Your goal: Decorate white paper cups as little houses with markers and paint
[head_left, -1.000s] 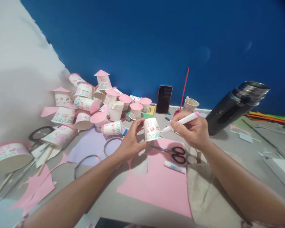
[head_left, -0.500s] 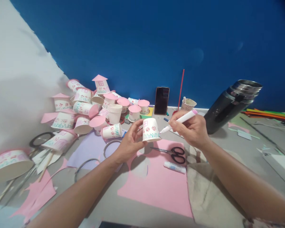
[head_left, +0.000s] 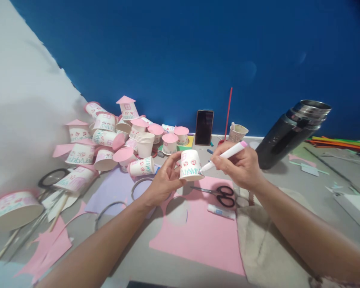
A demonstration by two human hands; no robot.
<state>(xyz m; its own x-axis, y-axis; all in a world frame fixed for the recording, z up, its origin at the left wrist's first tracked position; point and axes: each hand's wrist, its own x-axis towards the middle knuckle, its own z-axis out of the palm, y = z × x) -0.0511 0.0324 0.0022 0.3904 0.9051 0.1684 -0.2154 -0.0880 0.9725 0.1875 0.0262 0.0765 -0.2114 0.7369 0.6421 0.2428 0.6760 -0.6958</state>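
Note:
Gripped by its left side, an upside-down white paper cup (head_left: 190, 165) is in my left hand (head_left: 167, 178), held above the table. It bears a pink window, red flowers and green grass strokes along its wide rim. A white marker with a pink end (head_left: 228, 155) is pinched in my right hand (head_left: 241, 165), its tip at the cup's lower right side by the green strokes. Below the hands lie a pink paper sheet (head_left: 198, 244) with round cut-outs, black-handled scissors (head_left: 225, 196) and a glue tube (head_left: 221, 211).
Decorated cups with pink paper roofs (head_left: 127, 108) pile up at the left, near a stack of plain cups (head_left: 145, 145). A phone (head_left: 204, 128) leans on the blue wall. A dark thermos (head_left: 288, 136) stands right of my right hand; beige cloth (head_left: 264, 240) lies under that forearm.
My left hand has turned the cup slightly, so the flowers sit further right and the window nearer the left edge. The marker has shifted a little down and left against the cup.

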